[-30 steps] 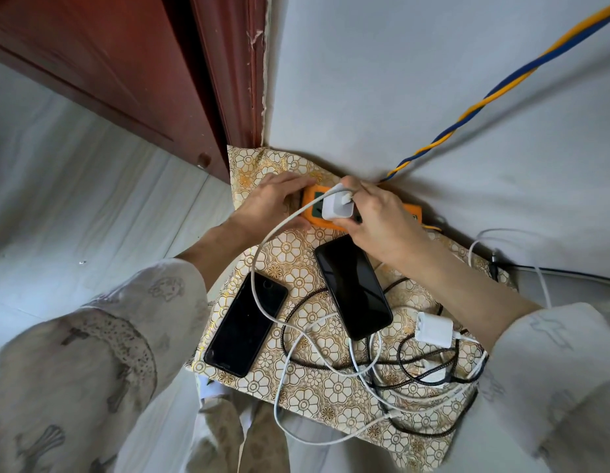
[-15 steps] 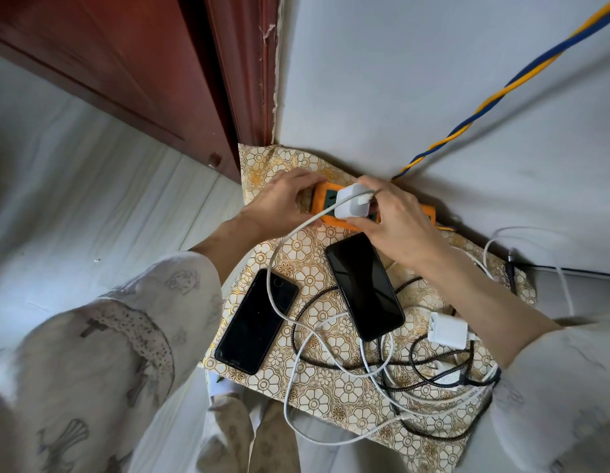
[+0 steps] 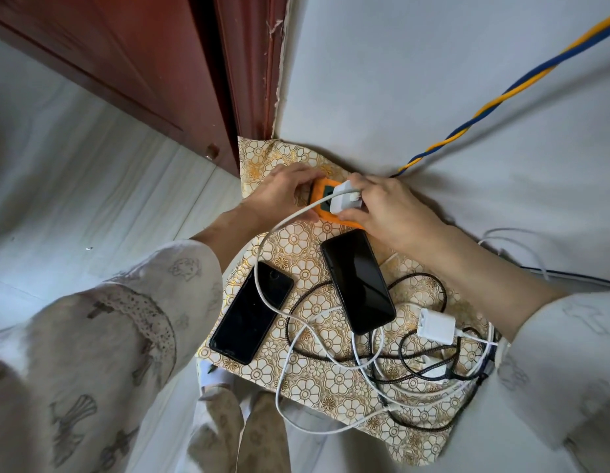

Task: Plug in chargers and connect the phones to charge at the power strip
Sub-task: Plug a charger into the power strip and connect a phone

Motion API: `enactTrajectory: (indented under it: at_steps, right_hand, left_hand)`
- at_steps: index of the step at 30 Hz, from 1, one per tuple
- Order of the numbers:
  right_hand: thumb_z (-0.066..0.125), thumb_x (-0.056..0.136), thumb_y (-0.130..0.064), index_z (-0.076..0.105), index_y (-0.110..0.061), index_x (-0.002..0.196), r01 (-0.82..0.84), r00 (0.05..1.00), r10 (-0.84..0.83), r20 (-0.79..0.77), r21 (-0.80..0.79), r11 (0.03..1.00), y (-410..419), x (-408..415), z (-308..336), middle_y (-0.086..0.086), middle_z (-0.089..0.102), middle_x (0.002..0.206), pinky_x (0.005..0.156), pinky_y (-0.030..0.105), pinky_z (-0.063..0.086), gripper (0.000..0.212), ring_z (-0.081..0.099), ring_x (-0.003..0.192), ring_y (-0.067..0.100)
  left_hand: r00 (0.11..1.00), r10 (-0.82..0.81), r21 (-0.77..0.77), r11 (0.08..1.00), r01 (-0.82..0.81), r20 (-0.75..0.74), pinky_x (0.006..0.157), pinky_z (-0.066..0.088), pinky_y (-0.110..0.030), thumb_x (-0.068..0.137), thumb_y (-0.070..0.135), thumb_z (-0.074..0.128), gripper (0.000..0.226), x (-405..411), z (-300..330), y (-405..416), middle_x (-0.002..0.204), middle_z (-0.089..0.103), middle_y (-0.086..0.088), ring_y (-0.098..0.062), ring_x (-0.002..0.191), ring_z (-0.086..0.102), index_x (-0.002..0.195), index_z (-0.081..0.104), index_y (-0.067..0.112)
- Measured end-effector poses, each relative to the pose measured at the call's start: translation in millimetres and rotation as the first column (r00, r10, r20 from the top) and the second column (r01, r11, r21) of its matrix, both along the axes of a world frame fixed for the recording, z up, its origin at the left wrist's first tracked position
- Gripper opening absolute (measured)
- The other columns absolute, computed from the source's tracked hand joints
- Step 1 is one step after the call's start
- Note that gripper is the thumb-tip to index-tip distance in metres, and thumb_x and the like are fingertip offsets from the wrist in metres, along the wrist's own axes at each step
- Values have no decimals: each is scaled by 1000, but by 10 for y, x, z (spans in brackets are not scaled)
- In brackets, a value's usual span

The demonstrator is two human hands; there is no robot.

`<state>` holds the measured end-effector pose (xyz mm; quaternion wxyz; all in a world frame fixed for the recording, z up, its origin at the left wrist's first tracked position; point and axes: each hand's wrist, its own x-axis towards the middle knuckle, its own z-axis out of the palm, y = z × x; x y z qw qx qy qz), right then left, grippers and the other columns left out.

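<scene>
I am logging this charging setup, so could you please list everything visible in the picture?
power strip: one, orange, at the far edge of the cloth, by the wall.
charger in hand: one, white, over the power strip.
spare charger: one, white, on the cloth at right.
phones: two, black, screens dark; one at centre, one at left.
white cables: several, tangled on the cloth.
black cables: count unclear, tangled with the white.
patterned cloth: one, gold and cream, under everything.
twisted cord: one, blue and yellow, along the wall.
door: one, dark red wood, upper left.
left hand: steadies the power strip.
right hand: fingers hold the charger.
</scene>
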<state>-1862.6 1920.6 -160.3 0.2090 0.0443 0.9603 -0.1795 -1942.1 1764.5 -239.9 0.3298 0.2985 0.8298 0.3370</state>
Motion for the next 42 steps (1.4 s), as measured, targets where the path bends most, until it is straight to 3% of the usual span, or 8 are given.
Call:
enactTrajectory:
  at_steps: [7,14,24,27,31,35,39,42]
  right_hand:
    - [65,82,-29,49,-6,120,-67,995,66,79,13,998,41,-67,59,13,59,121,92,32,40,47,54,112,29]
    - [63,84,-30,47,-6,122,-83,992,80,102,30,996,19,-104,58,13,58,118,86,28,34,47,53,112,29]
    - [66,81,-32,53,-8,114,-52,995,53,88,-16,999,58,-119,11,14,63,112,86,35,44,43,57,105,31]
    - [63,84,-32,44,-11,127,18,998,-18,64,-7,1000,50,-51,-59,15,59,117,88,36,42,52,54,111,32]
    - [56,89,-27,11,-11,146,282,960,-279,35,-106,954,-158,269,-134,11,32,147,109,31,21,74,29,135,26]
    - [51,92,-22,36,-6,136,395,907,-406,-114,-105,913,-510,832,-110,15,47,134,104,36,33,50,42,126,28]
    - [47,93,-35,35,-9,137,309,935,-220,277,-337,890,-897,1403,-31,10,50,134,99,31,39,53,47,124,24]
    - [47,93,-32,48,-7,124,378,876,-180,447,-407,831,-1045,1672,34,11,61,121,87,29,46,40,58,111,26]
  left_hand:
    - [1000,8,-6,1000,-8,3,104,22,-34,68,28,78,76,19,-25,3,141,42,0,-22,128,32,135,42,26]
    - [998,25,42,999,-23,-61,86,17,-20,67,19,78,66,46,58,24,132,51,-10,-28,119,40,127,51,17]
    - [998,23,-17,1000,-22,65,98,34,-24,73,19,74,70,3,92,16,135,50,-4,-21,121,44,136,43,19]
    - [890,225,85,956,-280,396,86,42,-5,86,13,61,49,75,239,-95,125,55,4,-9,111,51,133,47,11]
    - [601,423,29,802,-597,678,83,53,-28,98,33,35,37,363,488,-406,101,67,-1,-17,94,63,112,58,8]
    - [579,398,-31,841,-540,712,76,57,-29,96,40,34,38,786,764,-623,86,68,-4,-12,78,68,95,61,13]
    - [602,393,-96,881,-464,695,58,60,-28,97,22,42,27,1105,1044,-664,74,65,-6,-9,56,66,83,60,8]
    - [552,435,-16,795,-607,712,53,58,-30,97,23,40,29,1063,1257,-702,57,66,-1,-16,55,68,81,58,6]
